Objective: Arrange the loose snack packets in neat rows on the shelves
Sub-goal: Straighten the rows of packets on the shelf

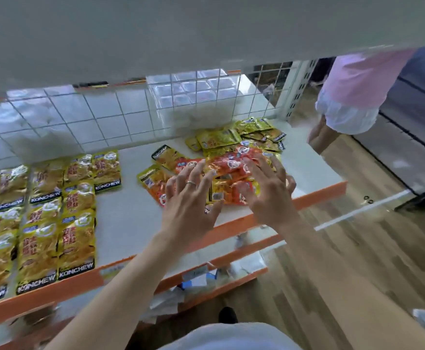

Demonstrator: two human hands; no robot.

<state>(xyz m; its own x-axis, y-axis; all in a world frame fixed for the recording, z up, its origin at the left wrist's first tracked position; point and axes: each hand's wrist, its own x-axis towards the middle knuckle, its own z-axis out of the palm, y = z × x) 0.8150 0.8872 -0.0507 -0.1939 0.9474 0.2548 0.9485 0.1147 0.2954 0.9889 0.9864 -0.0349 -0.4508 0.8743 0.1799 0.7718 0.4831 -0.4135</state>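
A loose heap of yellow and orange snack packets [234, 150] lies at the right end of the white shelf [128, 210]. At the left, yellow KONCHEW packets [42, 218] lie in neat overlapping rows. My left hand [193, 198], with a ring on one finger, hovers spread over the near left side of the heap. My right hand [269, 188] is spread over the heap's near right side, fingers straight. Neither hand grips a packet. The packets beneath my hands are partly hidden.
A white wire grid [120, 114] backs the shelf, and an upper shelf [156, 34] overhangs it. The orange front edge [269, 213] runs below my hands. Lower shelves [206, 279] hold white and blue packets. A person in a pink top [357, 82] stands at the right on the wooden floor.
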